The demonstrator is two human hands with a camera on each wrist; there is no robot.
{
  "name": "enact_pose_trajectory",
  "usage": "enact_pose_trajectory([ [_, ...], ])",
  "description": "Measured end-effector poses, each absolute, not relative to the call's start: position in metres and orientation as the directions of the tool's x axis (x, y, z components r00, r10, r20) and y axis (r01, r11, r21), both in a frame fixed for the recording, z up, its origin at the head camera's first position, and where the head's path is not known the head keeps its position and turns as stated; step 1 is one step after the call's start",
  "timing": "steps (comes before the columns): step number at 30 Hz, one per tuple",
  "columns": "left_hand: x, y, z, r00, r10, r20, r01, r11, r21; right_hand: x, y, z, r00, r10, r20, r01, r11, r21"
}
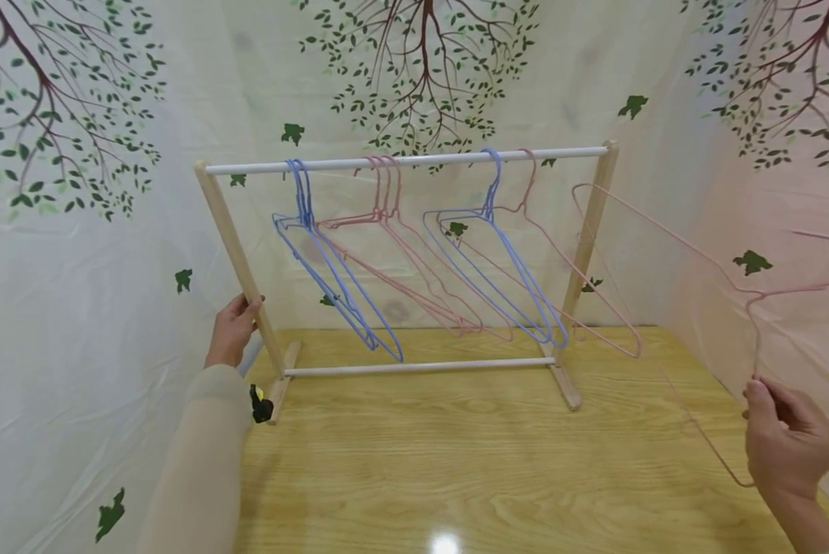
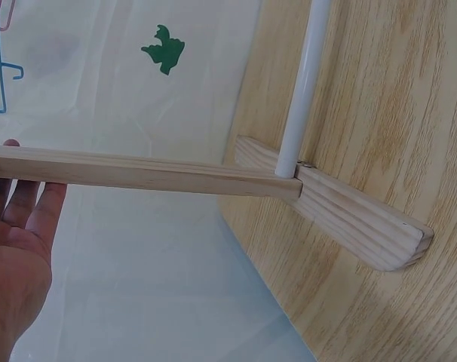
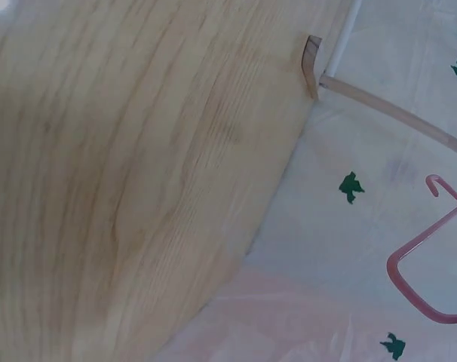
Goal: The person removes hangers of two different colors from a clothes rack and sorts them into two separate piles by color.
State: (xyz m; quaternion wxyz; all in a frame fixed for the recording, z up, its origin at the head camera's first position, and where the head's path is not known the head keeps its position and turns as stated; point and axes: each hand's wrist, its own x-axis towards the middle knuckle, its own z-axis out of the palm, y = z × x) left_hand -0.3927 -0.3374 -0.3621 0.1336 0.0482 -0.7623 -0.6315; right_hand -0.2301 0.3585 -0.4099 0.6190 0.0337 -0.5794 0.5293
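My left hand (image 1: 232,331) grips the left wooden post (image 1: 228,235) of a small clothes rack; in the left wrist view its fingers wrap behind the post (image 2: 138,170). Out at the right, my right hand (image 1: 795,438) pinches a pink clothes hanger (image 1: 760,293) by its wire, away from the rack, its hook pointing right. Part of that pink hanger (image 3: 393,265) enters the right wrist view, where the hand is hidden. From the rack's white top bar (image 1: 442,159) hang blue hangers (image 1: 309,219) at left, several pink hangers (image 1: 385,215) mid-bar, then more blue hangers (image 1: 489,211) and a pink one (image 1: 525,206).
The rack's wooden feet (image 1: 565,387) stand on a wood-grain table (image 1: 414,462), joined by a white lower bar (image 1: 414,368). Behind and beside it hangs a pale sheet (image 1: 206,100) printed with branches and leaves. A small black item (image 1: 262,406) shows beside the left sleeve.
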Motion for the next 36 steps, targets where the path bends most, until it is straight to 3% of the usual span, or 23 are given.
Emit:
enact_pose_trajectory([
  [4, -0.392, -0.337, -0.362, -0.958, -0.245, 0.148, 0.101, 0.197, 0.975, -0.224, 0.372, -0.415, -0.262, 0.666, 0.698, -0.68, 0.387, -0.623],
  [7, -0.393, -0.338, -0.362, -0.958, -0.245, 0.152, 0.104, 0.198, 0.975, -0.218, 0.378, -0.417, -0.31, 0.708, 0.634, -0.598, 0.373, -0.709],
  [15, -0.396, -0.34, -0.364, -0.958, -0.233, 0.17, 0.125, 0.196, 0.973, -0.205, 0.386, -0.417, -0.343, 0.767, 0.542, -0.244, 0.485, -0.84],
  [22, -0.395, -0.34, -0.364, -0.958, -0.224, 0.177, 0.133, 0.197, 0.971, -0.222, 0.391, -0.427, -0.366, 0.721, 0.588, -0.398, 0.45, -0.8],
  [27, -0.395, -0.34, -0.364, -0.958, -0.232, 0.167, 0.123, 0.191, 0.974, -0.229, 0.39, -0.436, -0.398, 0.624, 0.672, -0.318, 0.594, -0.739],
  [31, -0.397, -0.341, -0.364, -0.96, -0.237, 0.151, 0.11, 0.177, 0.978, -0.234, 0.386, -0.444, -0.472, 0.589, 0.656, -0.264, 0.615, -0.743],
  [36, -0.4, -0.342, -0.364, -0.962, -0.236, 0.139, 0.102, 0.161, 0.982, -0.241, 0.379, -0.451, -0.592, 0.59, 0.549, -0.192, 0.559, -0.807],
])
